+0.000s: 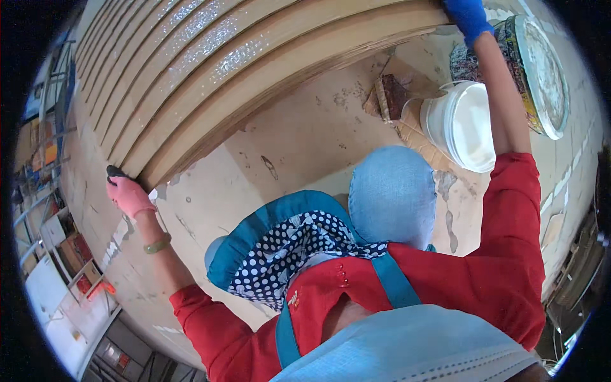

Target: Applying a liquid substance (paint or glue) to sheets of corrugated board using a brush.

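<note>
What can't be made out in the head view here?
- Right hand: blue glove cut off by the top edge; grip unseen.
- Left hand: pink glove at the end of the board stack; the small black item at its fingertips is too small to identify.
- White bucket: contents hidden, seen side-on.
- Shelves: contents warped and tiny at the rim.

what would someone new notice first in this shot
A big stack of flat wooden boards fills the upper left. The left hand, in a pink glove, grips its near corner, while the right hand, in a blue glove, reaches its far end at the top. A white bucket sits on the spattered floor at right.
</note>
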Available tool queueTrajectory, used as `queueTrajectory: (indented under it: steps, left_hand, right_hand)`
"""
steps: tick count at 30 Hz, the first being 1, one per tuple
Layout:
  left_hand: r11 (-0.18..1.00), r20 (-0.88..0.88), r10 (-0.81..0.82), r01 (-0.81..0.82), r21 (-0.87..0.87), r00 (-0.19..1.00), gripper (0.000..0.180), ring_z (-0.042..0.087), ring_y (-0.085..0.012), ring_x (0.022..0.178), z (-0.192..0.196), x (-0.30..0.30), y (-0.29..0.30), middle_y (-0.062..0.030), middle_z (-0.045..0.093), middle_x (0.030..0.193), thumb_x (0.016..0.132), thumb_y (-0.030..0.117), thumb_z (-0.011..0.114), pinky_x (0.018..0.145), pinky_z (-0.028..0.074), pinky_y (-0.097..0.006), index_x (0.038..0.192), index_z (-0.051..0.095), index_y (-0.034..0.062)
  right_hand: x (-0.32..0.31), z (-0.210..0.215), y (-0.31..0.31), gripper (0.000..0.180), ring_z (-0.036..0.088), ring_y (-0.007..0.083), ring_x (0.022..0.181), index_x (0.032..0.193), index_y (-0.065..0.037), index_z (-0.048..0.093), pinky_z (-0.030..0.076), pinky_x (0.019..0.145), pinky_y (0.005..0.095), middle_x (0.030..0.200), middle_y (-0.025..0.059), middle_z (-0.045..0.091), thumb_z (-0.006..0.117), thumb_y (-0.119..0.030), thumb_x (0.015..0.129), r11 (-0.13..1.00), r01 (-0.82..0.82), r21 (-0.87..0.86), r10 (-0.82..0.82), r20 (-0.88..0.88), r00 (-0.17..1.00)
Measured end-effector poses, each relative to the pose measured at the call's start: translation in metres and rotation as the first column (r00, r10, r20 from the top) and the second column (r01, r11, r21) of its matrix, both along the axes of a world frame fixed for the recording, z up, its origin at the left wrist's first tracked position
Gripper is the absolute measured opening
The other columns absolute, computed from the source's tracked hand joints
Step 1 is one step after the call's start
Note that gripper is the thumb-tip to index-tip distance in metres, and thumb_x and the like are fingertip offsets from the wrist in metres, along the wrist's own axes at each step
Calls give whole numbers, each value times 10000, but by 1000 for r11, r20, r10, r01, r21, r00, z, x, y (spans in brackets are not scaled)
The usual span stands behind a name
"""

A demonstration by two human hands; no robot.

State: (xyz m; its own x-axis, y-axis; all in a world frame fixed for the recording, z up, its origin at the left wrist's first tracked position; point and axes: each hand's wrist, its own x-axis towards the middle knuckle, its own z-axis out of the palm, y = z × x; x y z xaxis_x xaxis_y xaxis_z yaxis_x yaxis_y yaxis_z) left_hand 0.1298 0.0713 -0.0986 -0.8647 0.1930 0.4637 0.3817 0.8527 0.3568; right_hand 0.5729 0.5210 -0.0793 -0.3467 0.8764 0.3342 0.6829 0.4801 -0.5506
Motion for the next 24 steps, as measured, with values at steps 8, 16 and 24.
queueTrajectory:
  steps: [8,16,24]
  left_hand:
    - [983,81,107,-94,-156,991,490,596,-422,925,6,-12,3,-284,627,980,913,379,410,824,451,-450,1034,625,-44]
    - [921,532,-229,4,389,815,431,625,-375,836,63,-34,-4,-221,646,965,862,356,536,770,472,-432,1127,593,20]
    - [572,232,-613,627,-529,755,311,630,-191,714,60,-30,17,-141,683,872,828,156,645,645,496,-348,1102,595,16]
  right_hand:
    - [-5,11,-9,537,638,390,798,866,3,666,480,732,426,819,251,637,463,-493,899,990,139,-1,-137,138,981]
    - [-7,47,-15,515,640,351,780,862,24,662,479,769,410,789,233,649,473,-454,904,986,108,-129,-94,113,989]
    - [47,-84,148,386,593,302,988,1252,-133,414,442,902,386,1096,209,581,400,-378,954,762,-515,394,463,225,857]
